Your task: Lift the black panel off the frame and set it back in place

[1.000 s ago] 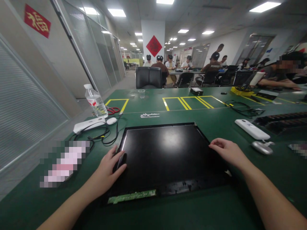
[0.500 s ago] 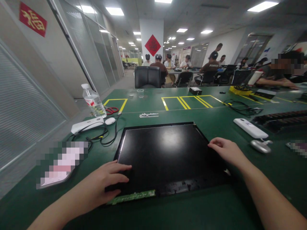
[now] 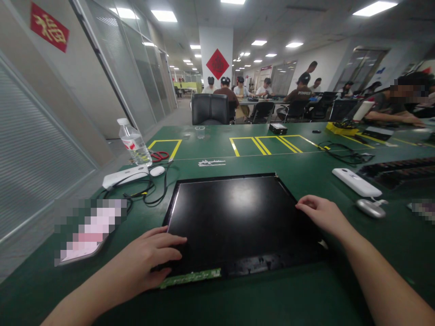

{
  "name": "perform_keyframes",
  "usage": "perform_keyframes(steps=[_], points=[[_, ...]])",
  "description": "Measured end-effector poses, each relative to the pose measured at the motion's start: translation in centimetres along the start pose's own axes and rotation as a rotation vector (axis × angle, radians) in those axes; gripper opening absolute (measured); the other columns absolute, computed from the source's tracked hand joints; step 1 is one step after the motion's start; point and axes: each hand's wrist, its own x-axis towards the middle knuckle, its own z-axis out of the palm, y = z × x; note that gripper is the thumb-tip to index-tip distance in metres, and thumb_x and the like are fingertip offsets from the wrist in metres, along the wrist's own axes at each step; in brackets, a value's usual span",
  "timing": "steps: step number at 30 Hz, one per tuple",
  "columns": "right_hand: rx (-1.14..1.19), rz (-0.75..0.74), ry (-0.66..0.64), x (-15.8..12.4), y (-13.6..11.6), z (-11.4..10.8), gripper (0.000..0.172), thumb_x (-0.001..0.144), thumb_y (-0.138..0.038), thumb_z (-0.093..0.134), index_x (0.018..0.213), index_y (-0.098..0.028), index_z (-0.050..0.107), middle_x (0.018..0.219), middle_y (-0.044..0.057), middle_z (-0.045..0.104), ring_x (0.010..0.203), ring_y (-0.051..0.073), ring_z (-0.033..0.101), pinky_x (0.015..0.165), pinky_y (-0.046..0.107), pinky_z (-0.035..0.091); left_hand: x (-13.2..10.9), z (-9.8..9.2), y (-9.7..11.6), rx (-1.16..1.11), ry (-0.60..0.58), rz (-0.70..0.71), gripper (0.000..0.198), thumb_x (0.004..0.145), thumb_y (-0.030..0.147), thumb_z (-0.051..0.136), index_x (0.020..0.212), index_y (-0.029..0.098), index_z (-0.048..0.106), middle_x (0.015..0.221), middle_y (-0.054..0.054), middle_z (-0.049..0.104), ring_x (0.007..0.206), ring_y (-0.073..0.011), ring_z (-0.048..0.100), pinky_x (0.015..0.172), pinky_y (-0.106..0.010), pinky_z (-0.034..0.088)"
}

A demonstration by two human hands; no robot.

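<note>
A black LCD screen panel (image 3: 231, 222) lies flat in front of me, its glossy face reflecting a ceiling light. Along its near edge at the left runs a thin green circuit board (image 3: 192, 277). My left hand (image 3: 152, 256) rests over the near left corner with the fingers spread, fingertips on the panel's face and thumb close to the board. At the right edge, my right hand (image 3: 319, 213) has thumb and forefinger pinched together on the panel's border; its other fingers curl behind. A small pale tab (image 3: 322, 244) sticks out at the near right corner.
On the green table (image 3: 265, 301), a water bottle (image 3: 134, 145), red-handled scissors (image 3: 159, 156), black cables (image 3: 146, 194) and a blurred-out phone-like object (image 3: 90, 233) stand left. A white power bank (image 3: 356, 182) lies right. A plastic cup (image 3: 200, 132) is farther back. People sit beyond.
Both hands keep their places on the panel. The whole view has shifted very slightly to the right.
</note>
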Motion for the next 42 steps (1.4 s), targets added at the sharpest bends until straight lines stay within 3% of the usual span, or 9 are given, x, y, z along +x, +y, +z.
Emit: perform_keyframes(steps=[18,24,28,34,38,42], points=[[0.004,-0.022,0.011,0.2,0.1,0.1,0.026,0.074,-0.048,0.057,0.074,-0.027,0.072,0.072,0.001,0.073,0.072,0.022,0.067,0.066,0.033,0.046,0.1,0.4,-0.4,-0.05,-0.029,-0.026,0.043,0.076,0.011,0.061,0.111,0.034,0.073,0.132,-0.001,0.072,0.119,-0.0241,0.067,0.112,-0.048,0.041],[0.021,-0.019,0.021,-0.1,-0.1,0.0,0.025,0.074,-0.047,0.058,0.074,-0.026,0.072,0.071,0.001,0.072,0.071,0.022,0.065,0.067,0.033,0.047,0.1,0.2,-0.2,-0.084,0.018,-0.043,0.037,0.08,0.016,0.062,0.11,0.035,0.074,0.128,-0.001,0.074,0.116,-0.0245,0.069,0.109,-0.046,0.044],[0.065,-0.003,0.018,-0.2,-0.5,-0.2,0.022,0.075,-0.044,0.058,0.074,-0.026,0.071,0.071,0.002,0.072,0.071,0.022,0.065,0.067,0.032,0.047,0.2,0.0,-0.6,-0.084,0.177,-0.219,0.027,0.089,0.033,0.058,0.109,0.031,0.076,0.123,-0.005,0.076,0.111,-0.0277,0.07,0.098,-0.04,0.053],[0.093,0.033,0.1,0.1,0.2,-0.5,0.025,0.079,-0.041,0.053,0.081,-0.025,0.071,0.083,0.004,0.077,0.079,0.023,0.068,0.07,0.033,0.047,0.6,0.0,-1.9,-0.057,0.337,-0.537,0.039,0.084,0.05,0.058,0.105,0.021,0.075,0.112,-0.013,0.075,0.101,-0.0353,0.071,0.091,-0.047,0.054],[0.008,0.084,0.073,0.6,1.1,-0.4,0.023,0.076,-0.04,0.057,0.087,-0.024,0.071,0.085,0.004,0.075,0.08,0.023,0.068,0.069,0.032,0.046,0.7,0.7,-2.6,-0.027,0.3,-0.618,0.047,0.085,0.057,0.053,0.106,0.019,0.071,0.109,-0.016,0.072,0.103,-0.037,0.068,0.092,-0.05,0.051],[-0.085,0.091,-0.03,1.0,1.6,0.1,0.026,0.076,-0.039,0.059,0.093,-0.023,0.071,0.08,0.004,0.072,0.075,0.022,0.067,0.065,0.031,0.046,0.8,1.4,-2.9,0.026,0.263,-0.633,0.036,0.085,0.054,0.049,0.084,0.022,0.066,0.1,-0.013,0.068,0.094,-0.0337,0.065,0.086,-0.047,0.051]])
